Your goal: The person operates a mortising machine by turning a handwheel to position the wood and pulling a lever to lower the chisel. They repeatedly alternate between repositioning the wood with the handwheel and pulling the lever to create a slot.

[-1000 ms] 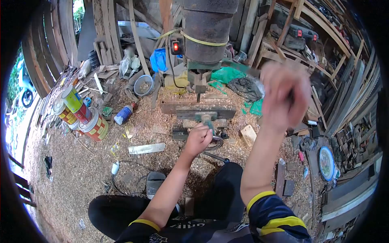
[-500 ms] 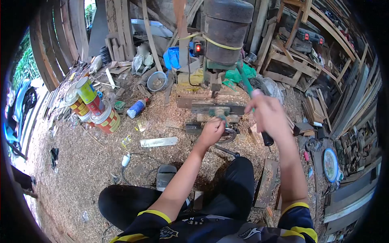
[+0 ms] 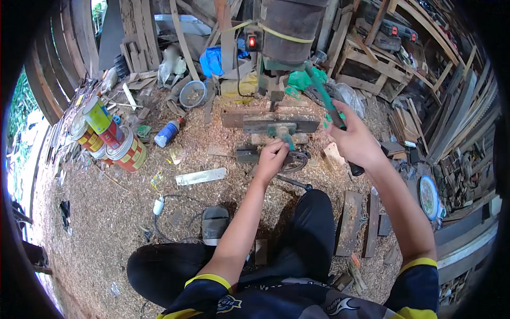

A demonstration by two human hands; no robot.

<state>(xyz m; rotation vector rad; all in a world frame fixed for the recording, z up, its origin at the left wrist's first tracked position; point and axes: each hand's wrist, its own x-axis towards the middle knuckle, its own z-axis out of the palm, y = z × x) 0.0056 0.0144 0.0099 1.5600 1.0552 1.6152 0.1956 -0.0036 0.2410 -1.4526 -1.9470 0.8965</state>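
Note:
In the head view my right hand (image 3: 357, 141) is wrapped round a long green lever (image 3: 319, 87) with a black grip end, which slopes down from the machine. My left hand (image 3: 272, 158) is closed at the front of the machine's clamp, beside a small green-painted part (image 3: 287, 140). What its fingers hold is hidden. Just right of it lies a metal handwheel (image 3: 297, 162). Behind both hands a dark wooden board (image 3: 281, 126) sits across the machine, under its chisel or bit (image 3: 273, 103). The large dark machine head (image 3: 289, 48) stands above.
Wood shavings (image 3: 133, 212) cover the floor. Stacked paint cans (image 3: 125, 151), a blue bottle (image 3: 168, 133) and a bucket (image 3: 193, 94) stand or lie to the left. A metal strip (image 3: 201, 176) lies nearer. Wood offcuts (image 3: 349, 223) are by my right knee; a red switch light (image 3: 252, 41) glows.
The whole view has shifted, so the machine sits further left and higher. My right elbow has swung outward and the hand has turned on the lever. My left hand stays at the clamp.

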